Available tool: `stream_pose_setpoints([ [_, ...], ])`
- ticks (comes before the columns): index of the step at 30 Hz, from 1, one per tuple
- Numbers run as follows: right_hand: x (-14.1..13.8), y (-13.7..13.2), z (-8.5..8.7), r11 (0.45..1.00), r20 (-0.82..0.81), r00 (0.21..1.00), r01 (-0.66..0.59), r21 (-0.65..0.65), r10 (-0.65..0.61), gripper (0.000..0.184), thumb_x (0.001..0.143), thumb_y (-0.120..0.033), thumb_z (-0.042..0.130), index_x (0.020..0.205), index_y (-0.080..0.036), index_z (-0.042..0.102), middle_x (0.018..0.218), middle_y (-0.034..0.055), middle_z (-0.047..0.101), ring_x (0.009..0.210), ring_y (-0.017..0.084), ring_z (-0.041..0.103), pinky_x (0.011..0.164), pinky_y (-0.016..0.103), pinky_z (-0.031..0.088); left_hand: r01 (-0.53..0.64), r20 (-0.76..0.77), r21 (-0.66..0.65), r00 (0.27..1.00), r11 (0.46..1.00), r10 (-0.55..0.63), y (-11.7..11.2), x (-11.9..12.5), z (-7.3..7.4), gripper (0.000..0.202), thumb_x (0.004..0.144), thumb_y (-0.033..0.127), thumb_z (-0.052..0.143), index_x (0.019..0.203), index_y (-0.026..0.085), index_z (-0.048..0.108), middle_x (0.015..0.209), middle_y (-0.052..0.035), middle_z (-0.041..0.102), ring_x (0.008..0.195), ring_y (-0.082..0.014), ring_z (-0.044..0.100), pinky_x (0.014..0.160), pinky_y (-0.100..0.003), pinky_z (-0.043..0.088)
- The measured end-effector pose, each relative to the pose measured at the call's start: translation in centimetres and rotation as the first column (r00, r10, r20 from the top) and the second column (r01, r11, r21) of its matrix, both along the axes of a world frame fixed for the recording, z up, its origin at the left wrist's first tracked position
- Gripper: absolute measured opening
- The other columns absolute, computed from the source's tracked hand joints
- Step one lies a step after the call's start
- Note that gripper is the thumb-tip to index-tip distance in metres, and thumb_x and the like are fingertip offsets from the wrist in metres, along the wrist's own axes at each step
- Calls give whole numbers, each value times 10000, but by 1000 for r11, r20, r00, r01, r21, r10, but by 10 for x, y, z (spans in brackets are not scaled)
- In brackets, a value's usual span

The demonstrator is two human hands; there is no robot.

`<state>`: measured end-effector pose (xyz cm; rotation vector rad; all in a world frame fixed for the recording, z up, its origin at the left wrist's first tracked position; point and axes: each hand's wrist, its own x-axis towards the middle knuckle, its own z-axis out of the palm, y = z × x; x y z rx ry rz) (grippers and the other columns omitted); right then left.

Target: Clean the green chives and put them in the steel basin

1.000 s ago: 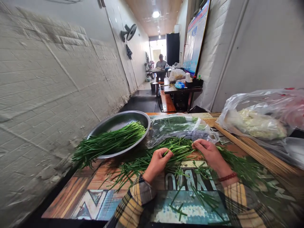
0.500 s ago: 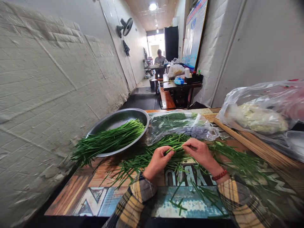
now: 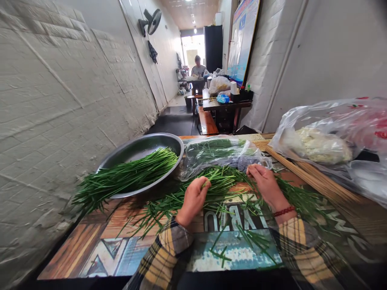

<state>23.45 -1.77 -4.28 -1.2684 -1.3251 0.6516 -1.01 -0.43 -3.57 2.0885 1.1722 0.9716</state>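
My left hand (image 3: 193,201) is closed, with pale green stalk ends of garlic chives showing at the thumb and fingertip. Apart from it, to the right, my right hand (image 3: 266,187) is pinched; whatever it holds, if anything, is too small to make out. Between and behind both hands lies a loose heap of garlic chives (image 3: 222,181) on the table. At left, a metal basin (image 3: 140,141) holds a neat bunch of long chives (image 3: 136,171), their leaves hanging over its rim. A clear plastic bag (image 3: 217,151) with more greens sits behind the heap.
Bamboo skewers (image 3: 314,179) lie at the right, beside a large plastic bag (image 3: 326,141) with pale contents. Cut chive scraps (image 3: 222,254) are scattered near the table's front edge. A white brick wall (image 3: 54,88) runs along the left. Farther back, a person (image 3: 198,69) sits at another table.
My hands have parted: the left has drawn left, and the right has moved up and right, away from the stalks both held. The whole view has shifted slightly.
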Motion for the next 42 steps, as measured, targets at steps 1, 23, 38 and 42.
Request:
stream_pose_setpoints([
  [1,6,0,1,997,90,993,-69,-24,71,330,906,-437,480,699,-204,589,700,16,598,701,170,549,671,286,432,-16,68,-27,997,999,18,1,-1,1,312,952,359,378,730,183,508,701,-3,514,686,-140,465,669,-257,362],
  [23,6,0,-10,946,687,662,-299,-125,300,104,853,-229,599,805,-223,691,822,25,676,810,183,574,774,312,402,-62,205,-146,974,987,91,-1,1,7,349,903,447,455,836,159,640,683,4,531,667,-129,453,627,-234,380],
  [38,-22,-7,4,943,400,855,-320,-97,331,200,911,-321,488,832,-199,626,819,19,659,763,157,592,695,265,444,-44,178,112,984,993,24,-3,9,10,280,945,326,432,850,165,641,921,-74,648,921,-186,567,859,-310,423],
  [42,-31,-9,4,951,368,879,-303,-60,303,223,906,-344,495,812,-207,642,809,24,673,753,163,604,688,272,457,73,81,89,994,993,-80,-5,15,3,247,945,309,434,911,178,640,949,-78,665,942,-196,572,860,-319,425],
])
